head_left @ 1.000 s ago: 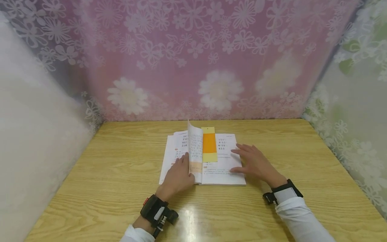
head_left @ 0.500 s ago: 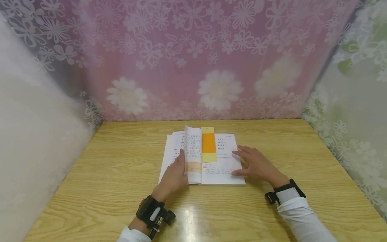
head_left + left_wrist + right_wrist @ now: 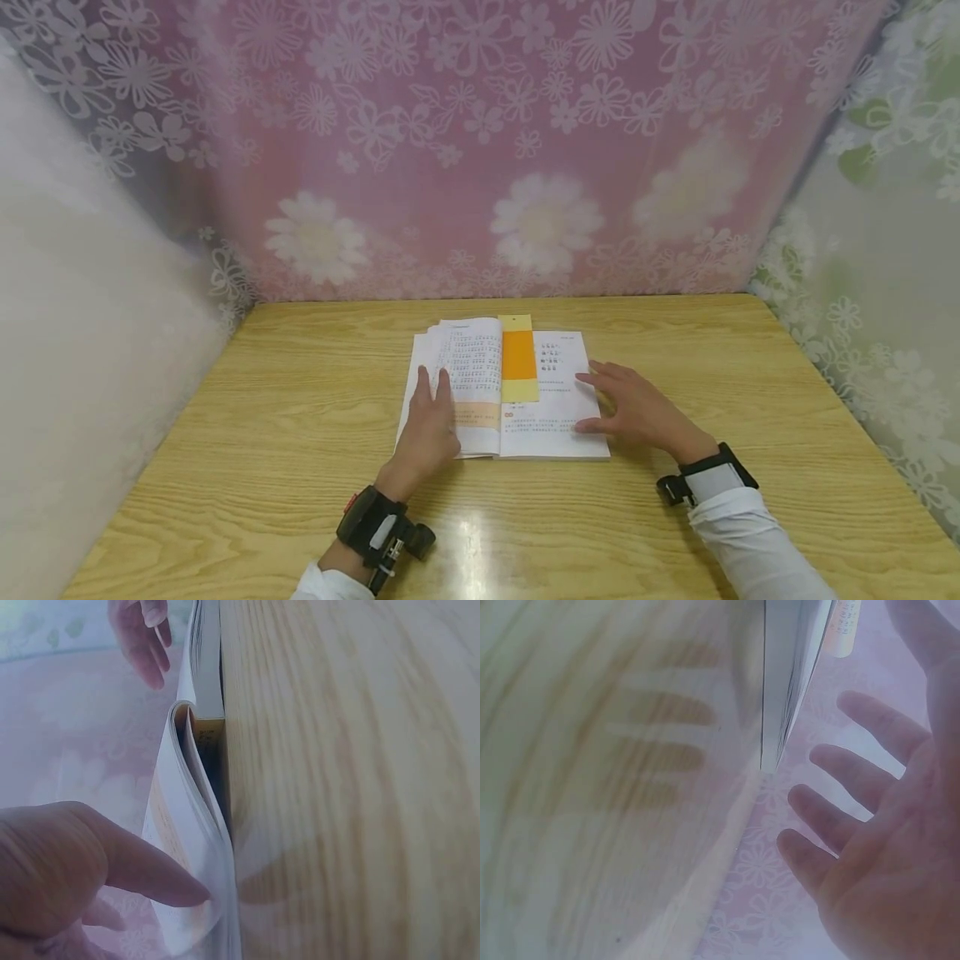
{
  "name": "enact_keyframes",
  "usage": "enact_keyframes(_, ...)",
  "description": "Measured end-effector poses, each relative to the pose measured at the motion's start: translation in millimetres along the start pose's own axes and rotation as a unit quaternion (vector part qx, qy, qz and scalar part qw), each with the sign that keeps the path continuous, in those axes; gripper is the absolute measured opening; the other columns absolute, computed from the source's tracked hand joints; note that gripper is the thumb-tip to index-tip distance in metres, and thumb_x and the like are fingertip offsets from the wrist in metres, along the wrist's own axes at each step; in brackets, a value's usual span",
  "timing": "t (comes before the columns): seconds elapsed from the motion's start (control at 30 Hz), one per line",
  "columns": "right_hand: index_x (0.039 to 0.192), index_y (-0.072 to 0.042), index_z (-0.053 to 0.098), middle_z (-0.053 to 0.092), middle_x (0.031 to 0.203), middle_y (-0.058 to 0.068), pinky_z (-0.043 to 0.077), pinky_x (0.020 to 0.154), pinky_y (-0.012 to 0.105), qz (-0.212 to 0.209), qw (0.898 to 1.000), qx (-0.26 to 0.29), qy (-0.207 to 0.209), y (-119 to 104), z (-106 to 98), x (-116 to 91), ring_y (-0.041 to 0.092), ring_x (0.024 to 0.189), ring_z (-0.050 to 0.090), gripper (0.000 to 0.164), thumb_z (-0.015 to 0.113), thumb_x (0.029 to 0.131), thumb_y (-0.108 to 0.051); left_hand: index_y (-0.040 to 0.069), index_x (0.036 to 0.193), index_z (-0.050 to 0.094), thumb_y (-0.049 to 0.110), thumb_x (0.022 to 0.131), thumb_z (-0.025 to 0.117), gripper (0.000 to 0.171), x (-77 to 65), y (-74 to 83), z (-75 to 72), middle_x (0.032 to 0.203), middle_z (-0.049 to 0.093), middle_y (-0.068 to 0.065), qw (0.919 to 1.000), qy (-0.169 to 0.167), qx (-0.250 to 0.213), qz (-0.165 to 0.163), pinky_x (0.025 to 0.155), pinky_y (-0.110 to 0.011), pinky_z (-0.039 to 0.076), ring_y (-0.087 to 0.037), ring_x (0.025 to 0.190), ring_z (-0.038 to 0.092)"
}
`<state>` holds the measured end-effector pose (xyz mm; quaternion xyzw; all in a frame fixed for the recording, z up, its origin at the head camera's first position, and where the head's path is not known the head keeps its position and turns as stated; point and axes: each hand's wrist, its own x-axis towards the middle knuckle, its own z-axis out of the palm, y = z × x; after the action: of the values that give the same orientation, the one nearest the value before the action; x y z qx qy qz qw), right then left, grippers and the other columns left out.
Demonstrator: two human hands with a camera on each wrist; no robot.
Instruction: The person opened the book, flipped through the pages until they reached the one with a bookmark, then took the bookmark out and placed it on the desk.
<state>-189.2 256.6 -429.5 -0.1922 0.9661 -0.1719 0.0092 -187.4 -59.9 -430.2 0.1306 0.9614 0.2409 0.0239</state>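
Observation:
An open book (image 3: 551, 437) with printed pages lies on the wooden table. Along its middle fold, on the right page, rests a yellow and orange bookmark (image 3: 518, 357) with a small hole at the top. My left hand (image 3: 426, 425) lies on the left page (image 3: 476, 367), fingers straight and spread; in the left wrist view the thumb (image 3: 161, 877) presses the page near its outer edge. My right hand (image 3: 637, 408) hovers with fingers spread at the right page's outer edge. The right wrist view shows those fingers (image 3: 855, 780) extended beside the book's page block (image 3: 784, 682), gripping nothing.
The wood-grain table (image 3: 262, 467) stretches around the book on all sides. Behind it hangs a pink floral curtain (image 3: 420, 167), with pale floral sheets at the left (image 3: 97, 292) and right. Both wrists wear black camera straps.
The raised left page has come down flat to the left. My left hand slid slightly left and now lies over that page. The right hand shifted only slightly, staying at the book's right edge.

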Motion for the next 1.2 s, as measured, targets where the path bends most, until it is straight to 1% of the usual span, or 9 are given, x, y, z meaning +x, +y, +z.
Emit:
enact_keyframes(0.1, 0.134, -0.015, 0.045, 0.034, 0.144, 0.016, 0.026, 0.103, 0.053, 0.004, 1.000, 0.003, 0.003, 0.4, -0.2, 0.8, 0.035, 0.129, 0.030, 0.087, 0.055, 0.068, -0.072, 0.003, 0.143, 0.019, -0.002, 0.066, 0.059, 0.087, 0.2, 0.5, -1.0, 0.149, 0.001, -0.027, 0.9989, 0.005, 0.046, 0.007, 0.103, -0.056, 0.023, -0.042, 0.135, 0.004)
enact_keyframes(0.2, 0.134, -0.015, 0.044, 0.034, 0.144, 0.017, 0.027, 0.102, 0.054, 0.012, 1.000, 0.005, 0.003, 0.5, -0.5, 1.9, 0.035, 0.128, 0.030, 0.088, 0.054, 0.068, -0.072, 0.006, 0.143, 0.022, -0.001, 0.063, 0.061, 0.089, 1.4, 0.6, -0.8, 0.150, 0.008, -0.025, 0.9964, 0.001, 0.081, 0.026, 0.105, -0.058, 0.016, -0.039, 0.136, 0.002)
enact_keyframes(0.3, 0.134, -0.016, 0.044, 0.034, 0.144, 0.016, 0.027, 0.102, 0.054, 0.023, 1.000, 0.014, 0.002, -1.7, -0.5, 5.6, 0.035, 0.128, 0.030, 0.088, 0.053, 0.068, -0.073, 0.010, 0.144, 0.020, -0.003, 0.064, 0.060, 0.090, 3.0, -0.6, -0.3, 0.152, 0.010, -0.019, 0.9958, -0.028, 0.075, 0.044, 0.108, -0.053, 0.012, -0.033, 0.138, 0.002)
enact_keyframes(0.43, 0.134, -0.015, 0.044, 0.034, 0.144, 0.015, 0.028, 0.101, 0.055, 0.033, 0.999, 0.026, 0.001, -5.8, -0.8, 14.0, 0.035, 0.128, 0.030, 0.086, 0.054, 0.069, -0.071, 0.013, 0.144, 0.021, -0.006, 0.066, 0.056, 0.087, 4.3, -2.1, 0.2, 0.151, 0.015, -0.015, 0.9956, -0.066, 0.041, 0.052, 0.109, -0.050, 0.014, -0.030, 0.137, 0.008)
enact_keyframes(0.53, 0.134, -0.014, 0.044, 0.035, 0.144, 0.015, 0.028, 0.101, 0.055, 0.043, 0.999, 0.032, 0.000, -9.4, -1.1, 22.6, 0.035, 0.128, 0.031, 0.085, 0.053, 0.071, -0.071, 0.014, 0.143, 0.026, -0.006, 0.068, 0.054, 0.083, 4.3, -3.3, -0.6, 0.150, 0.021, -0.015, 0.9951, -0.080, 0.025, 0.053, 0.108, -0.049, 0.017, -0.030, 0.136, 0.015)
enact_keyframes(0.67, 0.135, -0.014, 0.042, 0.038, 0.141, 0.015, 0.033, 0.098, 0.052, 0.067, 0.996, 0.066, -0.001, -14.6, -2.0, 33.6, 0.033, 0.122, 0.038, 0.086, 0.054, 0.071, -0.070, 0.014, 0.142, 0.029, -0.005, 0.070, 0.054, 0.078, 4.5, -5.0, -1.4, 0.148, 0.025, -0.016, 0.9930, -0.091, 0.041, 0.064, 0.108, -0.047, 0.020, -0.031, 0.135, 0.020)
enact_keyframes(0.87, 0.134, -0.013, 0.042, 0.047, 0.132, 0.014, 0.044, 0.085, 0.043, 0.109, 0.985, 0.134, -0.008, -24.0, -3.5, 51.4, 0.028, 0.106, 0.049, 0.083, 0.060, 0.072, -0.063, 0.014, 0.142, 0.030, -0.001, 0.072, 0.055, 0.076, 5.8, -6.2, -1.9, 0.148, 0.027, -0.015, 0.9906, -0.096, 0.062, 0.074, 0.107, -0.048, 0.022, -0.032, 0.133, 0.023)
enact_keyframes(1.07, 0.132, -0.008, 0.044, 0.052, 0.125, 0.015, 0.046, 0.077, 0.037, 0.146, 0.978, 0.151, -0.014, -31.6, -1.9, 67.0, 0.026, 0.097, 0.051, 0.077, 0.062, 0.075, -0.056, 0.013, 0.142, 0.030, 0.001, 0.073, 0.055, 0.074, 6.5, -6.9, -2.2, 0.147, 0.027, -0.017, 0.9894, -0.099, 0.069, 0.080, 0.106, -0.049, 0.023, -0.034, 0.133, 0.023)
enact_keyframes(1.2, 0.131, -0.006, 0.045, 0.055, 0.123, 0.016, 0.046, 0.082, 0.039, 0.160, 0.974, 0.157, -0.019, -32.6, 3.7, 76.8, 0.026, 0.100, 0.053, 0.077, 0.061, 0.075, -0.057, 0.013, 0.142, 0.028, 0.003, 0.074, 0.056, 0.074, 7.2, -6.3, -1.8, 0.148, 0.026, -0.017, 0.9883, -0.106, 0.079, 0.076, 0.106, -0.050, 0.022, -0.034, 0.133, 0.023)
